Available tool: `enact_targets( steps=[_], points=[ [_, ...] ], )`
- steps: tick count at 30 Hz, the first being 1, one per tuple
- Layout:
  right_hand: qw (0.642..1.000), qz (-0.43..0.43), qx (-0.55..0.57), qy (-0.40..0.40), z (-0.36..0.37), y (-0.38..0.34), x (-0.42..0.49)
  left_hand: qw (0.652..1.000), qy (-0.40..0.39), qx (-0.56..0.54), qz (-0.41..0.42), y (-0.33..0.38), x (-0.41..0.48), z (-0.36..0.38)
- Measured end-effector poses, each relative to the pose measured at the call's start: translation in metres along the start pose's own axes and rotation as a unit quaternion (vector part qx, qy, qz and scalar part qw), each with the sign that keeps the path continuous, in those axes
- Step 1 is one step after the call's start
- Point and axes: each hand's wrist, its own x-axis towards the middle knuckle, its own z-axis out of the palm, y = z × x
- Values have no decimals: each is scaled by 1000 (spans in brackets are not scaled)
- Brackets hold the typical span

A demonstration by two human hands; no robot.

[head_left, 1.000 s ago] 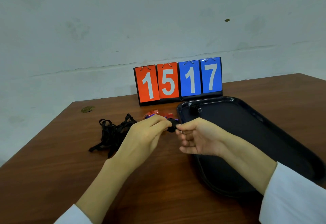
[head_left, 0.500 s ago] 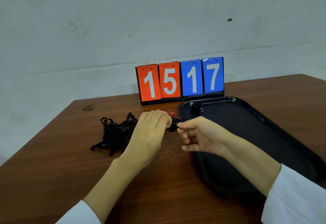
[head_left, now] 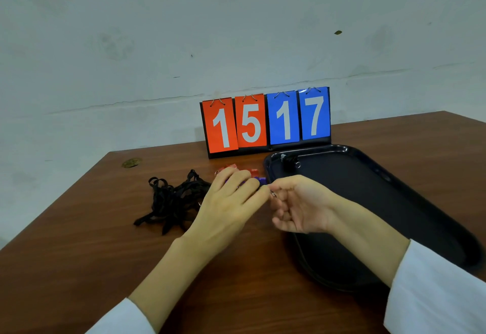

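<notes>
My left hand (head_left: 231,202) and my right hand (head_left: 299,202) meet fingertip to fingertip just left of the black tray (head_left: 394,202). The left fingers curl over a small black piece, which they hide almost fully. The right thumb and forefinger pinch a small metal ring (head_left: 273,193) at that piece's end. A tangle of black straps (head_left: 173,199) lies on the table to the left of my left hand. Small red pieces (head_left: 231,167) and a purple piece (head_left: 261,180) lie just behind the left fingers.
A small black piece with a ring (head_left: 289,161) lies in the tray's far left corner. A flip scoreboard (head_left: 265,123) reading 15 17 stands at the back against the wall. A small brass-coloured disc (head_left: 131,162) sits near the table's far left corner.
My left hand has rolled forward over the black piece, so it no longer shows between the fingertips. The right hand keeps its pinch in the same place.
</notes>
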Motion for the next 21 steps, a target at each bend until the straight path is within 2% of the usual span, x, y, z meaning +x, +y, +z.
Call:
enact_targets(
  steps=[7, 11, 15, 16, 18, 20, 21],
  points=[
    [989, -65, -107, 74, 3, 2, 3, 999, 19, -28, 6, 7, 0, 0],
    [998, -6, -54, 14, 3, 3, 2, 997, 42, -41, -50, 8, -3, 1],
    [998, 48, -1, -48, 1, 3, 3, 995, 47, -67, -65, 8, 1, -3],
    [998, 45, -6, -44, 1, 3, 3, 991, 38, -88, -88, 7, 1, -3],
    [999, 23, -39, -14, -1, 0, 2, 968, 35, -155, -195, 7, 2, -4],
    [997, -23, -62, 41, -11, -7, -1, 932, 54, -207, -293, 6, 2, -5],
    [993, -54, -64, 80, -22, -13, -1, 925, 59, -212, -309, 5, 1, -5]
  ],
)
